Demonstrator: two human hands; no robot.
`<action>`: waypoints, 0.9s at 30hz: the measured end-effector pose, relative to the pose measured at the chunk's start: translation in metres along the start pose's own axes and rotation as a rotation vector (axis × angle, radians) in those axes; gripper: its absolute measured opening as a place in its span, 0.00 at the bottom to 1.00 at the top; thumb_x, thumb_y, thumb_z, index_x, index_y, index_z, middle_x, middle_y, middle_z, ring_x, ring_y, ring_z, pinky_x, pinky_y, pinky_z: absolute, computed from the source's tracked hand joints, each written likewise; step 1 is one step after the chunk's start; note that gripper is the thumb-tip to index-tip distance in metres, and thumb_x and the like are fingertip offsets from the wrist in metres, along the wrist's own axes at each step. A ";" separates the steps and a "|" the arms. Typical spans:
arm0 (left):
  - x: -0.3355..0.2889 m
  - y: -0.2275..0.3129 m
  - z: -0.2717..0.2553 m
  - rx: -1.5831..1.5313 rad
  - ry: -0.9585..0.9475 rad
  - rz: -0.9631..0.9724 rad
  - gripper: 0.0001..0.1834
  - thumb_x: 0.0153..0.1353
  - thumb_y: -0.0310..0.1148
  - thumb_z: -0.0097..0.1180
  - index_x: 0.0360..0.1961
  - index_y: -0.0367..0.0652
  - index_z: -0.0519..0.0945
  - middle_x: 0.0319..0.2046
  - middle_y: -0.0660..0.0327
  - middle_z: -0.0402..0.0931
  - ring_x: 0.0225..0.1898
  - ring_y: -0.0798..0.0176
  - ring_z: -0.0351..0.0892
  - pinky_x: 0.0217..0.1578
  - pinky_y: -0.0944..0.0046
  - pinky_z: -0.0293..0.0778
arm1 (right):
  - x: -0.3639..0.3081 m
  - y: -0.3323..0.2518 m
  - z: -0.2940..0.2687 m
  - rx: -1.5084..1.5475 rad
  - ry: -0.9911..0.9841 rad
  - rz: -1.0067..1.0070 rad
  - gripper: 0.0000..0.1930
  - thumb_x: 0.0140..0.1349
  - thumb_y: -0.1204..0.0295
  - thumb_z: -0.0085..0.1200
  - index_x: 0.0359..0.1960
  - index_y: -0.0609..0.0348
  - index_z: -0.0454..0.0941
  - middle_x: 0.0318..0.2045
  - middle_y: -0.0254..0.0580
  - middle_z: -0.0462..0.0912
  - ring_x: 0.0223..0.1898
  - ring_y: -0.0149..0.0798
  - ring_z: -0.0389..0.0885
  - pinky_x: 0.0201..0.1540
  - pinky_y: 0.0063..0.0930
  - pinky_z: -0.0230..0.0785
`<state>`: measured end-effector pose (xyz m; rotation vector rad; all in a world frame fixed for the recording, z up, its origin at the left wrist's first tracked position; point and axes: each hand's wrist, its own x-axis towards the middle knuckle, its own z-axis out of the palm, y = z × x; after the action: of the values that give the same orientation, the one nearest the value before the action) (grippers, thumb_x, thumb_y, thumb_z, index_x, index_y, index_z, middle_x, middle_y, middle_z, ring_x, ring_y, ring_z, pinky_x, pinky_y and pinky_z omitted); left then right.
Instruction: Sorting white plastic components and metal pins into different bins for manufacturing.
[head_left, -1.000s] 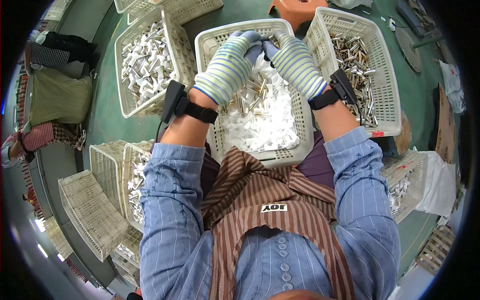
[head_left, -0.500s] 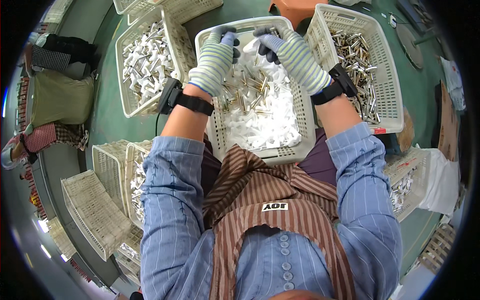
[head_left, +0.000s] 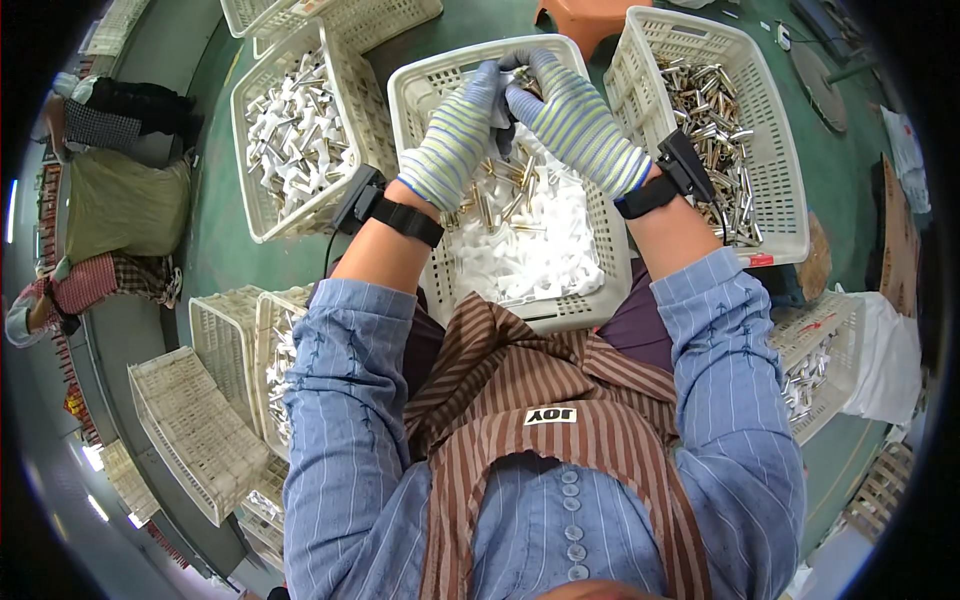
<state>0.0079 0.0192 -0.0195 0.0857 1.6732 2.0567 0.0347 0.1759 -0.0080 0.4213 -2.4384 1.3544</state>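
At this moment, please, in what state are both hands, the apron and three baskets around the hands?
Right hand: gloved, curled about a small metal piece
Left hand: gloved, close to the other; grip partly hidden
Striped apron: worn, lower part bunched
Middle basket: uncovered, holding white and metal pieces
Left basket: uncovered, holding white and metal parts
Right basket: uncovered, holding metal pieces

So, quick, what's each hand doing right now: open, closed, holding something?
Left hand: fingers up against the right hand's; whether open or closed cannot be told.
Right hand: closed, apparently holding small shiny metal pieces.
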 end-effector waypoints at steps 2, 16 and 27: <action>0.001 -0.004 -0.001 -0.009 0.018 0.003 0.26 0.66 0.61 0.45 0.32 0.46 0.75 0.20 0.63 0.73 0.16 0.67 0.70 0.15 0.68 0.67 | 0.003 0.005 0.003 -0.025 0.039 -0.025 0.19 0.62 0.61 0.53 0.50 0.60 0.72 0.39 0.52 0.82 0.40 0.50 0.82 0.44 0.37 0.73; 0.001 0.025 -0.013 -0.336 -0.027 0.071 0.24 0.65 0.59 0.47 0.28 0.49 0.73 0.21 0.64 0.69 0.19 0.67 0.66 0.21 0.65 0.62 | 0.001 -0.023 -0.013 1.000 -0.135 0.653 0.14 0.69 0.66 0.48 0.50 0.62 0.75 0.32 0.36 0.79 0.30 0.27 0.77 0.35 0.19 0.73; -0.005 0.022 -0.006 -0.068 0.197 0.173 0.27 0.64 0.61 0.47 0.25 0.48 0.73 0.19 0.66 0.66 0.14 0.68 0.64 0.16 0.66 0.61 | -0.017 -0.025 0.005 0.114 0.043 -0.039 0.16 0.68 0.63 0.46 0.49 0.63 0.75 0.36 0.57 0.81 0.40 0.56 0.80 0.42 0.43 0.71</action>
<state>0.0027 0.0089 0.0013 0.0060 1.7634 2.3140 0.0598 0.1601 0.0016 0.4599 -2.3140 1.4751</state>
